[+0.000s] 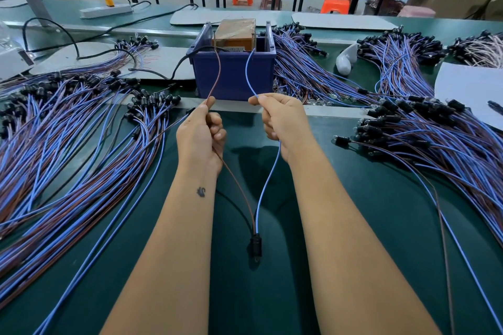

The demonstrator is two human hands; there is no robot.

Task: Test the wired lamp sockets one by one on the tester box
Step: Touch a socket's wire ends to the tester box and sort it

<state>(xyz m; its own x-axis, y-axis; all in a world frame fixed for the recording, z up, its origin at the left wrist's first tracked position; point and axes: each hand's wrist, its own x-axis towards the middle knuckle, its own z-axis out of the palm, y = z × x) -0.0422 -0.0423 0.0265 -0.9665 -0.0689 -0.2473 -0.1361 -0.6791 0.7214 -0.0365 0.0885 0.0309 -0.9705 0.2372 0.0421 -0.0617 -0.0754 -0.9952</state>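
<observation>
Green bench [353, 226]: one socket [255, 246], two wires, two hands

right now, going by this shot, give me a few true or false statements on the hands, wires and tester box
1. The left hand pinches the brown wire. True.
2. The right hand holds nothing. False: it pinches the blue wire.
3. Both wires run down to one black socket hanging between the forearms. True.
4. The blue bin holding the tester box lies tipped on its side. False: it stands upright.
5. Bundles of wired sockets lie only to the left of the bin. False: more lie to its right.
</observation>
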